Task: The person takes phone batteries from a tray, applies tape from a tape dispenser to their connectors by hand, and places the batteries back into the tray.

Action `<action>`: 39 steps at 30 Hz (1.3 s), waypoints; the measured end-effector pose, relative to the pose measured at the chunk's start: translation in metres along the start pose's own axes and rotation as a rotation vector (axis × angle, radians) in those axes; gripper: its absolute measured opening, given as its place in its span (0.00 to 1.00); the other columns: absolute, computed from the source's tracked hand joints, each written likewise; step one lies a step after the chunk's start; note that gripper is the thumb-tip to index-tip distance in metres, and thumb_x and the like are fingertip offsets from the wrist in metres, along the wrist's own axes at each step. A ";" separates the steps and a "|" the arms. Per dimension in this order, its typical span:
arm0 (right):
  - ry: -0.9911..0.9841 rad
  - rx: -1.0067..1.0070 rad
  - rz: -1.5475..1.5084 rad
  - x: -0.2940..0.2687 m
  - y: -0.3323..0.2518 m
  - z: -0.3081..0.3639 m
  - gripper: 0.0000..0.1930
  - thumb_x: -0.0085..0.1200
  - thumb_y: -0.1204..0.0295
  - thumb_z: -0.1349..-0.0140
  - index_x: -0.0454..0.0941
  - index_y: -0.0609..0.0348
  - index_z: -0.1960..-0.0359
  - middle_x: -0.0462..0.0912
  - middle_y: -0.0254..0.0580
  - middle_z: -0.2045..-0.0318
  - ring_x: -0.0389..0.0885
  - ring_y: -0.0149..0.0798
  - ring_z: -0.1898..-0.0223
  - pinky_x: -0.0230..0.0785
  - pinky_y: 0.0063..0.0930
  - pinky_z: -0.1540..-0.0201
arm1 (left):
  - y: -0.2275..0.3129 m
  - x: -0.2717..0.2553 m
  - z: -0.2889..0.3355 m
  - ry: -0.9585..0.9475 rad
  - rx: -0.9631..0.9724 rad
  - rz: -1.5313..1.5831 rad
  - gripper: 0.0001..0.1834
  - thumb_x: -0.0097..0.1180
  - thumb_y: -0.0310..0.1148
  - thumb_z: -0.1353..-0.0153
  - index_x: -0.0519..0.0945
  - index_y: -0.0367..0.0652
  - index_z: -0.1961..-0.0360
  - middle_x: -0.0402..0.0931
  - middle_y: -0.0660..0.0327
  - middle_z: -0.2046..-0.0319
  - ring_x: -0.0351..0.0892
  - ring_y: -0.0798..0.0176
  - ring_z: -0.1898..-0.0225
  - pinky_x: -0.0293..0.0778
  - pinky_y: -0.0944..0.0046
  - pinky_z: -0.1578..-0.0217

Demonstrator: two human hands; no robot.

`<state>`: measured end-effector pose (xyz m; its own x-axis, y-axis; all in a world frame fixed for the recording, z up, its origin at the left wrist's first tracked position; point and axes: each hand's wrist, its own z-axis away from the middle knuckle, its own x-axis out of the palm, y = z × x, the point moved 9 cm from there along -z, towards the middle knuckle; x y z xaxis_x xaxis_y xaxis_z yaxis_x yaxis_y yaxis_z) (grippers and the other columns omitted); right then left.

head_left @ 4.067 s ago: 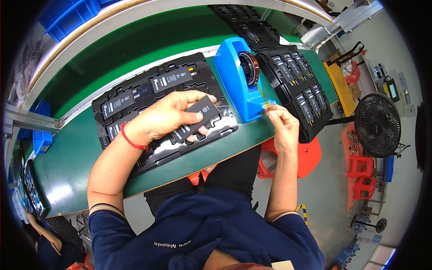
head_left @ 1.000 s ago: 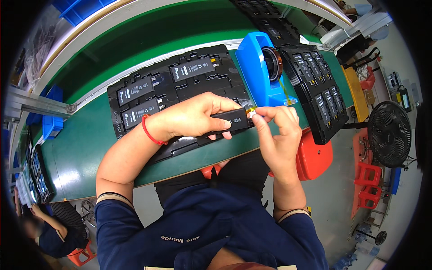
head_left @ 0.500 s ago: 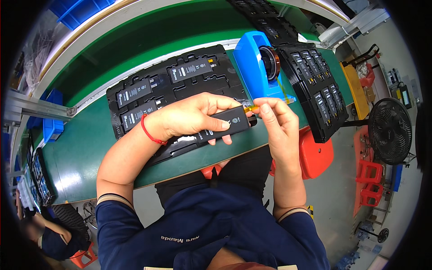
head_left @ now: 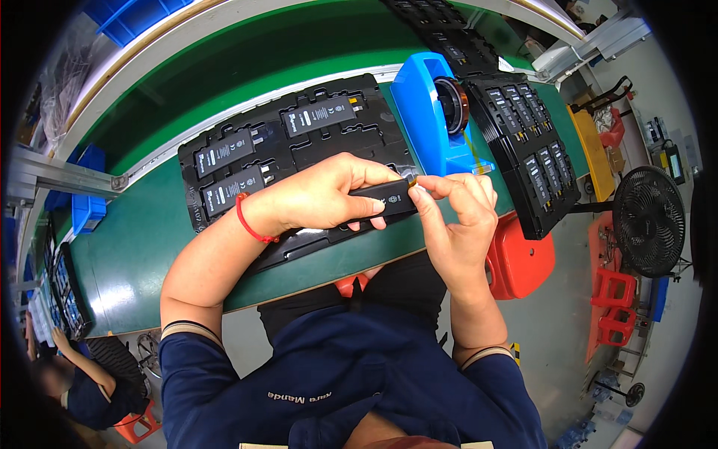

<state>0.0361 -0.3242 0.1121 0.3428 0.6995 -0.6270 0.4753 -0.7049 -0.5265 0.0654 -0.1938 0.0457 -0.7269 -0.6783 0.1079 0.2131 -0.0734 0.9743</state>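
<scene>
My left hand (head_left: 329, 196) is closed around a flat black phone battery (head_left: 393, 200), thumb on top and fingertips showing below its near edge. My right hand (head_left: 460, 217) pinches at the battery's right end, where a small bit of yellow tape (head_left: 412, 182) shows by the thumb and index fingertips. Behind the hands lies a black moulded tray (head_left: 329, 156). In it sit several batteries, among them one with a yellow tab (head_left: 320, 116) at the far side. Just beyond my right hand stands a blue tape dispenser (head_left: 419, 97) with an amber tape roll (head_left: 461, 105).
Stacked black trays of batteries (head_left: 529, 150) stand at the right end of the green table (head_left: 127, 280). A red stool (head_left: 523, 258) is under the table edge, and a black fan (head_left: 648, 217) stands farther right. Another person (head_left: 97, 393) sits at the lower left.
My right hand's fingertips have come in against the battery's end, and less yellow tape shows between them and it. My left hand keeps its hold on the battery.
</scene>
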 end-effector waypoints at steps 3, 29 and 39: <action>-0.025 0.024 -0.041 0.002 0.003 0.000 0.06 0.67 0.73 0.48 0.84 0.53 0.69 0.79 0.30 0.74 0.72 0.34 0.67 0.59 0.31 0.58 | 0.001 0.000 0.000 -0.006 0.009 -0.034 0.17 0.52 0.21 0.34 0.75 0.33 0.43 0.81 0.61 0.59 0.80 0.73 0.63 0.77 0.73 0.65; -0.194 0.319 -0.609 0.033 0.040 0.008 0.04 0.65 0.76 0.44 0.85 0.61 0.67 0.81 0.36 0.72 0.74 0.30 0.68 0.68 0.26 0.61 | 0.000 -0.005 0.000 0.024 0.045 -0.208 0.11 0.56 0.24 0.35 0.80 0.34 0.52 0.82 0.63 0.64 0.79 0.74 0.63 0.77 0.72 0.64; -0.118 0.101 -0.398 0.025 0.031 0.005 0.06 0.61 0.74 0.39 0.87 0.59 0.64 0.80 0.33 0.71 0.72 0.33 0.63 0.64 0.26 0.58 | 0.012 -0.015 -0.001 0.162 0.206 -0.507 0.16 0.64 0.23 0.43 0.80 0.36 0.52 0.79 0.62 0.66 0.78 0.73 0.63 0.75 0.72 0.64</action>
<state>0.0554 -0.3294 0.0772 0.0506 0.9052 -0.4220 0.4680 -0.3948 -0.7906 0.0798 -0.1848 0.0556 -0.5918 -0.7003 -0.3991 -0.2801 -0.2857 0.9165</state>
